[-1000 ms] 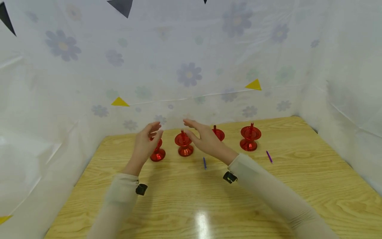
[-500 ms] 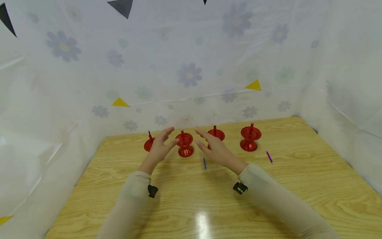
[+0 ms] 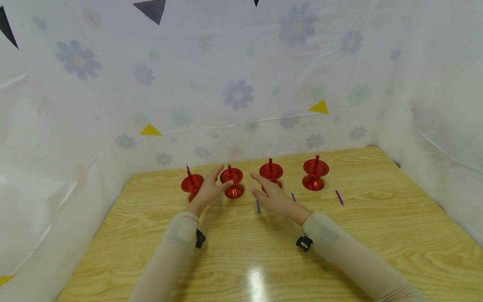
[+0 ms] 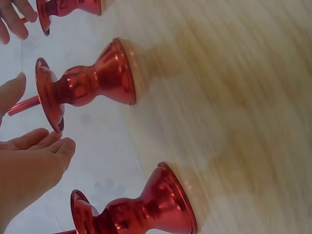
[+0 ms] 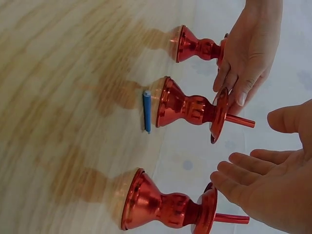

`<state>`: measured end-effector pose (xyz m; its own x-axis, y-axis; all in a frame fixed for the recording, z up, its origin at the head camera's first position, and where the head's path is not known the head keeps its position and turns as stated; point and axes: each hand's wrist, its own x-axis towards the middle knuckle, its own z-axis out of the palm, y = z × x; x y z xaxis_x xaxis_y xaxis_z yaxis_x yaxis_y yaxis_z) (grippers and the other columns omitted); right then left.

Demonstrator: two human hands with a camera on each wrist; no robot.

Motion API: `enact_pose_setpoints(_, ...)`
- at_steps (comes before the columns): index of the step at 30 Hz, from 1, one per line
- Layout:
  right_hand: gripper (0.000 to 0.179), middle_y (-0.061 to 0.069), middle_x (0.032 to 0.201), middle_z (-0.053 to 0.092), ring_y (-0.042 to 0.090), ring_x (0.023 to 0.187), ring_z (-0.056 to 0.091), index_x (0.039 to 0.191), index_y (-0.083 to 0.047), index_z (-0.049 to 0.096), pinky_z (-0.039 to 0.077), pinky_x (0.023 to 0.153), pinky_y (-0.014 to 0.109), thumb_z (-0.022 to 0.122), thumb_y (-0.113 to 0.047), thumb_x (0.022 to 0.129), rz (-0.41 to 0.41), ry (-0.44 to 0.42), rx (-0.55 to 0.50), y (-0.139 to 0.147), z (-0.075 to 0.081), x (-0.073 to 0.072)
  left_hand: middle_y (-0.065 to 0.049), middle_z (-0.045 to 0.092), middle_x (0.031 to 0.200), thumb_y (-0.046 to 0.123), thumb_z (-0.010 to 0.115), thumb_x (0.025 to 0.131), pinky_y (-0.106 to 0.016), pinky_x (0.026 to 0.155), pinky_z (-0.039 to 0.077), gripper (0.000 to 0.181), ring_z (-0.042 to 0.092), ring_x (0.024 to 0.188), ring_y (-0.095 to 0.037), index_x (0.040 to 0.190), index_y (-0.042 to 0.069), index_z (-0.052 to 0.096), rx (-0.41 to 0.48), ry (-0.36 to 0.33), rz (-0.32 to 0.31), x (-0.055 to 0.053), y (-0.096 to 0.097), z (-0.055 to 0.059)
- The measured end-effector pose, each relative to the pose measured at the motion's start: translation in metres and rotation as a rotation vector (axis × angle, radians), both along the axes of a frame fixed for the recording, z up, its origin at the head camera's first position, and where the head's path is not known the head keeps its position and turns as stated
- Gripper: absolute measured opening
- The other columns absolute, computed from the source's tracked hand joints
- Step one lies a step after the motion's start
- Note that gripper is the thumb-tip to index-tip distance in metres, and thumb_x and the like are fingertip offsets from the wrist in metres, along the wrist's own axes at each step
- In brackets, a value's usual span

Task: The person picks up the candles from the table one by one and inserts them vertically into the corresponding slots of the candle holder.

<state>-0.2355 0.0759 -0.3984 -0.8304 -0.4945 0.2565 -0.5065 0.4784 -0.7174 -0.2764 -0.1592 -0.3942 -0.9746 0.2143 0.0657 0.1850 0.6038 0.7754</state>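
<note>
Several shiny red candle holders stand upright in a row at the back of the table. My left hand [image 3: 209, 191] hovers between the leftmost holder [image 3: 192, 183] and the second holder [image 3: 233, 176]. Its thumb and fingertips are spread at the second holder's dish, seen close in the left wrist view, and hold nothing. A purple candle [image 3: 187, 168] stands in the leftmost holder's tube. My right hand [image 3: 276, 198], fingers extended and empty, is in front of the third holder [image 3: 271, 171], which it partly covers. A blue candle [image 5: 147, 112] lies beside the second holder in the right wrist view.
The rightmost red holder [image 3: 315, 173] stands apart to the right, with a loose purple candle [image 3: 339, 197] in front of it. Another blue candle [image 3: 293, 196] lies just behind my right hand. A white flowered sheet [image 3: 237, 67] closes off the back and sides of the wooden table [image 3: 234, 251].
My left hand has moved right, from the leftmost holder toward the second. The right hand has drawn back and to the right, uncovering the second and third holders more and the farther blue candle.
</note>
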Motion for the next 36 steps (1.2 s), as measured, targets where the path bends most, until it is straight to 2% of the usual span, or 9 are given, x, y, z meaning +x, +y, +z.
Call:
enact_pose_setpoints(2, 0.056, 0.016, 0.152, 0.033, 0.035, 0.132, 0.042, 0.152, -0.004, 0.026, 0.039, 0.104, 0.050, 0.048, -0.021, 0.103, 0.005, -0.022, 0.000, 0.000, -0.003, 0.000, -0.021, 0.029, 0.153, 0.027, 0.065, 0.094, -0.052, 0.109, 0.032, 0.072, 0.033, 0.136, -0.042, 0.151, 0.003, 0.028, -0.013, -0.013, 0.012, -0.001, 0.000, -0.003)
enact_pose_setpoints(10, 0.060, 0.016, 0.155, 0.028, 0.035, 0.139, 0.031, 0.153, -0.006, 0.024, 0.028, 0.111, 0.052, 0.045, -0.032, 0.103, 0.017, -0.097, 0.058, 0.002, -0.012, -0.002, -0.022, 0.037, 0.148, 0.028, 0.065, 0.094, -0.049, 0.108, 0.035, 0.071, 0.039, 0.132, -0.039, 0.150, 0.000, 0.030, -0.027, -0.032, 0.012, -0.003, -0.001, -0.011)
enact_pose_setpoints(15, 0.063, 0.017, 0.154, 0.028, 0.034, 0.140, 0.029, 0.153, -0.004, 0.022, 0.026, 0.112, 0.051, 0.044, -0.035, 0.103, 0.019, -0.123, 0.086, 0.001, -0.015, -0.002, -0.024, 0.037, 0.147, 0.027, 0.064, 0.094, -0.050, 0.107, 0.036, 0.070, 0.040, 0.132, -0.041, 0.148, -0.002, 0.031, -0.045, -0.022, -0.002, -0.005, 0.000, -0.010)
enact_pose_setpoints(18, 0.064, 0.016, 0.156, 0.025, 0.032, 0.142, 0.025, 0.153, -0.003, 0.020, 0.023, 0.114, 0.049, 0.044, -0.035, 0.103, 0.016, -0.142, 0.111, 0.001, -0.017, -0.001, -0.024, 0.036, 0.148, 0.027, 0.064, 0.094, -0.051, 0.108, 0.035, 0.070, 0.038, 0.133, -0.040, 0.149, -0.002, 0.030, -0.038, -0.041, -0.003, -0.005, 0.001, -0.008)
enact_pose_setpoints(22, 0.064, 0.020, 0.156, 0.022, 0.032, 0.144, 0.020, 0.153, 0.000, 0.018, 0.020, 0.115, 0.049, 0.045, -0.031, 0.103, 0.008, -0.146, 0.165, -0.001, -0.020, 0.000, -0.022, 0.035, 0.149, 0.029, 0.063, 0.094, -0.051, 0.109, 0.033, 0.071, 0.035, 0.135, -0.040, 0.150, 0.001, 0.029, -0.030, -0.073, 0.002, -0.005, 0.003, -0.008)
enact_pose_setpoints(29, 0.062, 0.028, 0.153, 0.023, 0.042, 0.141, 0.021, 0.148, 0.009, 0.022, 0.018, 0.115, 0.050, 0.049, -0.021, 0.102, -0.007, -0.112, 0.244, -0.003, -0.026, 0.001, -0.022, 0.037, 0.148, 0.029, 0.064, 0.094, -0.051, 0.108, 0.033, 0.071, 0.036, 0.135, -0.039, 0.150, 0.001, 0.030, -0.031, -0.071, -0.003, -0.007, 0.004, -0.010)
enact_pose_setpoints(36, 0.062, 0.030, 0.150, 0.027, 0.045, 0.139, 0.025, 0.147, 0.010, 0.026, 0.021, 0.114, 0.052, 0.050, -0.023, 0.101, -0.038, -0.096, 0.321, -0.006, -0.031, 0.000, -0.023, 0.038, 0.147, 0.028, 0.064, 0.094, -0.051, 0.107, 0.035, 0.070, 0.038, 0.134, -0.039, 0.149, 0.000, 0.031, -0.042, -0.054, -0.011, -0.007, 0.004, -0.009)
